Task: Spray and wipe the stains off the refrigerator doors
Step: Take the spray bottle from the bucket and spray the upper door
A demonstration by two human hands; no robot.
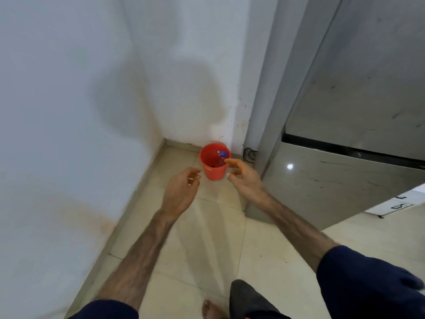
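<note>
Red plastic bucket [213, 165] sits in the floor corner beside the fridge [345, 139], spray bottle [222, 155] standing inside it. From the head view, I stretch my left hand [181, 187] and right hand [246, 178] toward it, fingers apart and loosely curled, holding nothing, probably to fetch the bottle.

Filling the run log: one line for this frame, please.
phase: reaching for supplies | left hand: empty | right hand: empty | spray bottle: in red bucket, floor corner | refrigerator doors: stains unwiped
</note>
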